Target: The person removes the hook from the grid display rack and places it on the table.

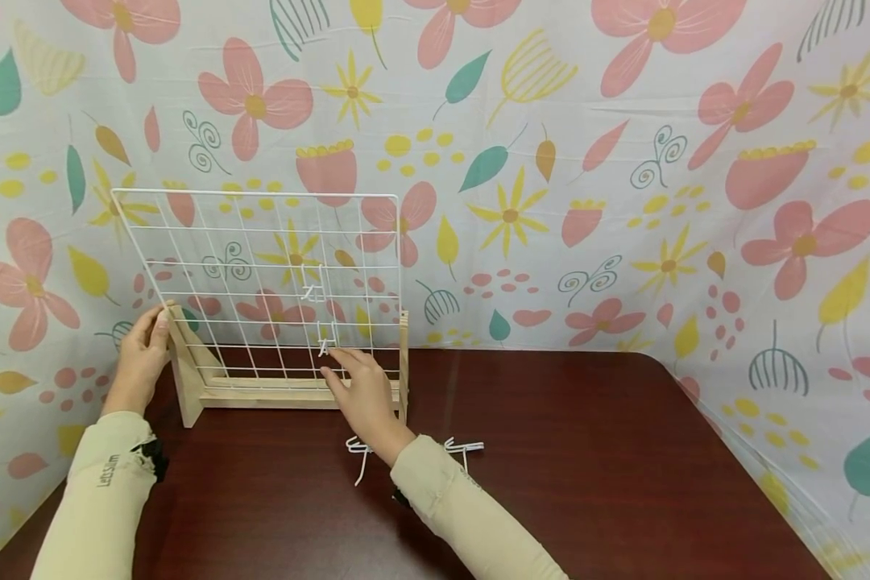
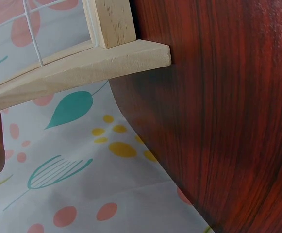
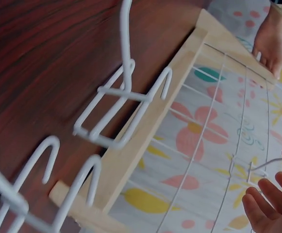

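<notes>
A white wire grid stands upright in a wooden stand on the dark table. My left hand grips the top of the stand's left side piece, thumb toward me. Two white wire hooks hang on the grid, an upper hook and a lower hook. Beside the lower hook is my right hand, its fingers apart and its fingertips close to the hook's prong. In the right wrist view those fingers look loosely bent, with the hook just beyond them.
Two more white wire hooks lie on the table near my right forearm, a left one partly covered and a right one. A flowered cloth hangs behind and along both sides of the table.
</notes>
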{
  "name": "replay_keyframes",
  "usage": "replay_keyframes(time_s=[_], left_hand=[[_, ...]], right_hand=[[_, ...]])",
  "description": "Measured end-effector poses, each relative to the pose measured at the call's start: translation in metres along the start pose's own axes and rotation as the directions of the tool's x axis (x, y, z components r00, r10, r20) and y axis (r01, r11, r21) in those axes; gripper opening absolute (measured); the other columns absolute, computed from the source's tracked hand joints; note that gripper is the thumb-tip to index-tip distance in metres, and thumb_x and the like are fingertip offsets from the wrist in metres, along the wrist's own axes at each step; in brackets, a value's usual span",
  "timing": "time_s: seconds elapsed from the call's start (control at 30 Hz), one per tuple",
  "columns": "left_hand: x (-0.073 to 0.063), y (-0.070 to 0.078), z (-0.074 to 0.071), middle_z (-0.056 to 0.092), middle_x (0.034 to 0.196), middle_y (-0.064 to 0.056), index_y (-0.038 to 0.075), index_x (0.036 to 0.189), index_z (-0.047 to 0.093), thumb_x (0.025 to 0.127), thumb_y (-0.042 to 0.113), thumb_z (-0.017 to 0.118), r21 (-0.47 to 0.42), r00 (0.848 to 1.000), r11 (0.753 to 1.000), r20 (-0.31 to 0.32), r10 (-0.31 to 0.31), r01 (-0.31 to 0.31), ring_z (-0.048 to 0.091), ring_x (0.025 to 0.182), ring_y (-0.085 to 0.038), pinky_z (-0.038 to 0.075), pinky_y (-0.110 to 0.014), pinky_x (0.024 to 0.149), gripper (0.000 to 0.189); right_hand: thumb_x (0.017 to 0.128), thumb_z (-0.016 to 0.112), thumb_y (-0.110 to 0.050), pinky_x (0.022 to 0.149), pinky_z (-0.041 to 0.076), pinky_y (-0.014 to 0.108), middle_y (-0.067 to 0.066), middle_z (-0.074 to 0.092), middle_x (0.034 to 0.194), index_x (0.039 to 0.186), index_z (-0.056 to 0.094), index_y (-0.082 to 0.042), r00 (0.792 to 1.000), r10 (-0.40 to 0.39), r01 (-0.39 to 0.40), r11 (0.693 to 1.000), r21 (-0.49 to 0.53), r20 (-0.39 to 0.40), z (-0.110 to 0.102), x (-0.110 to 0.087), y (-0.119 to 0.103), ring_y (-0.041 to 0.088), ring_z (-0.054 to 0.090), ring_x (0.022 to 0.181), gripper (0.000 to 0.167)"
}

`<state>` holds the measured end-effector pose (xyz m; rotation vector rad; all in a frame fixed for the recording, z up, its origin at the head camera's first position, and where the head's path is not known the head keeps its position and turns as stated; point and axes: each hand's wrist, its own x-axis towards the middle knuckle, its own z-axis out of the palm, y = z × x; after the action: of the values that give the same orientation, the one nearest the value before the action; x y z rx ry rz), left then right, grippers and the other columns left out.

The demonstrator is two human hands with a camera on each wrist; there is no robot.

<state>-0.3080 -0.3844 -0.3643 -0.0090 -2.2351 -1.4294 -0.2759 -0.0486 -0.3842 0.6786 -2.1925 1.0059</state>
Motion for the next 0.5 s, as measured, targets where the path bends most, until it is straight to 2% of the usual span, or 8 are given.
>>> replay_keyframes(time_s=[0.07,0.13,0.27,0.4,0.5], left_hand=[[0.0,0.0,0.0,0.039,0.145,-0.001,0.022,0.151,0.033,0.103,0.039,0.032,0.009,1.0,1.0,0.008,-0.007,0.007,0.039,0.124,-0.006,0.039,-0.031,0.102,0.051],[-0.001,0.0,0.0,0.038,0.146,-0.002,0.023,0.151,0.034,0.103,0.039,0.032,0.013,1.0,1.0,0.008,-0.005,0.004,0.039,0.125,-0.006,0.04,-0.025,0.1,0.05],[-0.002,-0.001,0.0,0.04,0.144,0.0,0.023,0.15,0.035,0.103,0.038,0.032,0.015,1.0,1.0,0.003,0.004,-0.004,0.04,0.122,-0.004,0.041,-0.01,0.086,0.05],[-0.001,-0.001,0.0,0.043,0.139,0.001,0.021,0.15,0.037,0.104,0.036,0.034,0.014,1.0,1.0,-0.013,0.019,-0.019,0.042,0.116,-0.003,0.041,-0.008,0.077,0.049],[-0.001,-0.001,0.0,0.043,0.139,0.001,0.021,0.149,0.038,0.104,0.035,0.033,0.016,1.0,1.0,-0.021,0.023,-0.023,0.043,0.115,-0.003,0.041,-0.009,0.076,0.048]], right_hand=[[0.091,0.068,-0.021,0.09,0.05,0.03,0.008,0.066,0.117,0.119,0.068,-0.005,1.0,0.007,-0.006,1.0,0.015,-0.022,0.004,0.001,-0.001,0.021,0.061,0.109,0.032],[0.09,0.07,-0.02,0.089,0.051,0.03,0.009,0.066,0.116,0.118,0.069,-0.004,0.999,0.006,-0.005,1.0,0.012,-0.048,0.009,0.002,-0.002,0.022,0.061,0.108,0.032],[0.088,0.072,-0.018,0.089,0.051,0.029,0.008,0.068,0.113,0.115,0.07,-0.003,0.995,0.003,-0.005,1.0,-0.019,-0.104,0.017,0.003,-0.003,0.021,0.063,0.106,0.03],[0.087,0.073,-0.016,0.09,0.05,0.029,0.009,0.068,0.111,0.113,0.071,-0.002,0.987,0.009,-0.011,1.0,-0.01,-0.16,0.023,0.005,-0.006,0.023,0.063,0.105,0.029],[0.087,0.073,-0.015,0.09,0.051,0.029,0.009,0.069,0.11,0.111,0.071,-0.001,0.981,0.017,-0.018,1.0,-0.004,-0.194,0.027,0.007,-0.008,0.023,0.063,0.104,0.028]])
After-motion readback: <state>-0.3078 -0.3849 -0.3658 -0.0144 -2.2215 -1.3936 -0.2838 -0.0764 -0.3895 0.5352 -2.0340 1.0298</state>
